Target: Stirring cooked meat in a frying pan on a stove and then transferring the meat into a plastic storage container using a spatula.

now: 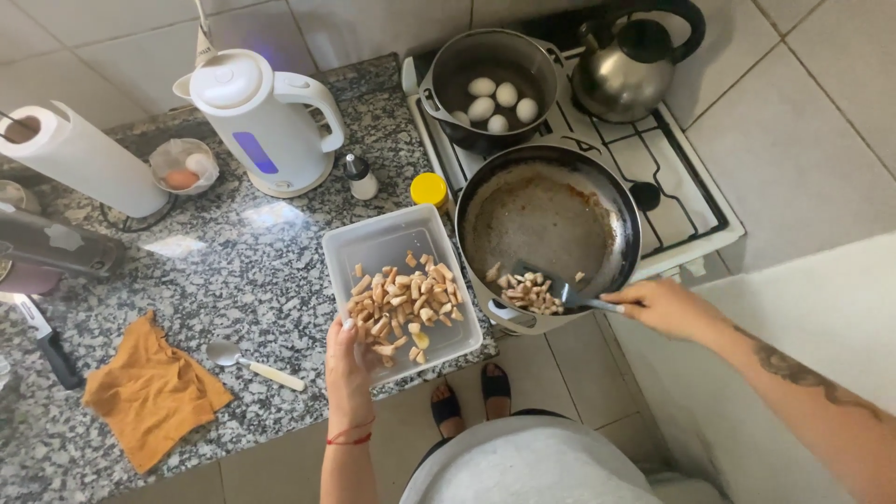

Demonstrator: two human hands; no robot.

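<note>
1. Fingers [347,329] of the left hand [350,359] clamp the near edge of the tub [383,245], thumb inside the rim, tilting it at the desk [233,280] edge beside the pan [546,219].
2. Right hand [665,306] is closed around the spatula [560,294] handle; its blade rests on the small pile of cubes [527,291] at the pan's near rim.
3. Most of the fried pieces [401,303] lie in the tub's near half; a few remain in the pan.
4. To do this well, I judge the tub's rim should sit touching or just under the pan's lip, so nothing drops to the floor.
5. Sweep short strokes toward the tub, blade flat against the metal, and keep the tub steady with the left grip.
6. Watch the pan: it overhangs the stove [672,187] edge, and a hard push could tip it. A pot of eggs [495,101] stands behind it.
</note>
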